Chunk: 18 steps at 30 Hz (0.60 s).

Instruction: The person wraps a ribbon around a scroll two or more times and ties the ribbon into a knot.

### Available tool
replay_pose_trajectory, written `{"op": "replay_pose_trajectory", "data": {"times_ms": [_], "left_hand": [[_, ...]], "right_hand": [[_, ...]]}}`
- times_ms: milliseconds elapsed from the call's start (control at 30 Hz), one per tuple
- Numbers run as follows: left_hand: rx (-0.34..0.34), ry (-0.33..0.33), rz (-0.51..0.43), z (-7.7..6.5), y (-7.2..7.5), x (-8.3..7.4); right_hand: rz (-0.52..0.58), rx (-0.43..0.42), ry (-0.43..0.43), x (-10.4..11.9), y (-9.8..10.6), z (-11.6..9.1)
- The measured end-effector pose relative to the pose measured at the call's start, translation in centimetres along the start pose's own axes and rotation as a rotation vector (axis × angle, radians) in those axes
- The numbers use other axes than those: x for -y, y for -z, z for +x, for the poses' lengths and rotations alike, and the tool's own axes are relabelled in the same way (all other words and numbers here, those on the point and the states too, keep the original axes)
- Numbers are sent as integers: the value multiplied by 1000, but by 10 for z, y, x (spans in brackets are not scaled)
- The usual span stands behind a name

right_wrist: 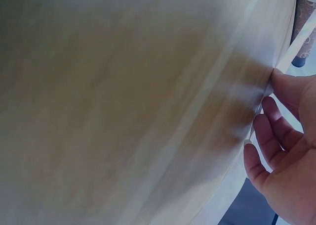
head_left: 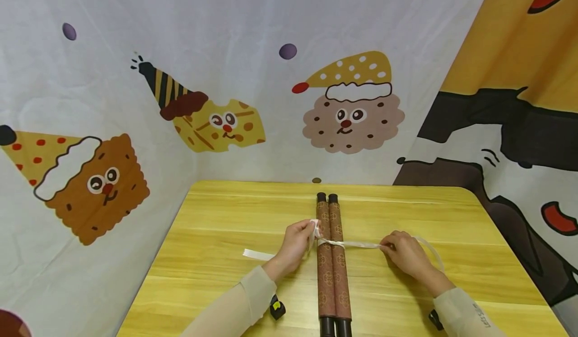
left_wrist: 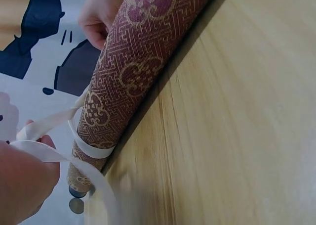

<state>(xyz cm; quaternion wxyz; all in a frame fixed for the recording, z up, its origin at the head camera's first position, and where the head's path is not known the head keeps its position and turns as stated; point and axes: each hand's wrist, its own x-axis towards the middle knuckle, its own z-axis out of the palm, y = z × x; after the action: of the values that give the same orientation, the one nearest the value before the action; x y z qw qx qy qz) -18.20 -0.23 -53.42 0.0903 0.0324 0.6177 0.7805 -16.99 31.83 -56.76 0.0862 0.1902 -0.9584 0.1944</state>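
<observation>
Two rolled scrolls in brown patterned brocade, with black end knobs, lie side by side on the table. A white ribbon wraps around both, about a third of the way from their far ends. Left of the scrolls, my left hand pinches one part of the ribbon, whose tail trails behind the wrist. To the right, my right hand pinches the other length and holds it stretched sideways. In the left wrist view, the ribbon band circles the nearer scroll. The right wrist view shows thumb and fingers at the ribbon.
The wood-grain table has a rounded far corner. A cloth backdrop with cartoon food figures hangs behind and beside it. Small black objects show by each forearm, one with a yellow mark at left and another at right.
</observation>
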Motion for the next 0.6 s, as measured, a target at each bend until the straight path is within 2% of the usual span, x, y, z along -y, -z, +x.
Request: {"op": "replay_pose_trajectory", "data": {"times_ms": [133, 267, 367, 600], "left_hand": [[-5, -6, 11, 0, 0, 1], [-17, -21, -44, 0, -1, 1], [-30, -33, -69, 1, -1, 1], [-59, -17, 16, 4, 0, 0]], "right_hand": [[-25, -24, 9, -4, 3, -1], [-54, -48, 17, -9, 6, -2], [-58, -29, 6, -13, 8, -4], [-61, -9, -22, -19, 15, -8]]}}
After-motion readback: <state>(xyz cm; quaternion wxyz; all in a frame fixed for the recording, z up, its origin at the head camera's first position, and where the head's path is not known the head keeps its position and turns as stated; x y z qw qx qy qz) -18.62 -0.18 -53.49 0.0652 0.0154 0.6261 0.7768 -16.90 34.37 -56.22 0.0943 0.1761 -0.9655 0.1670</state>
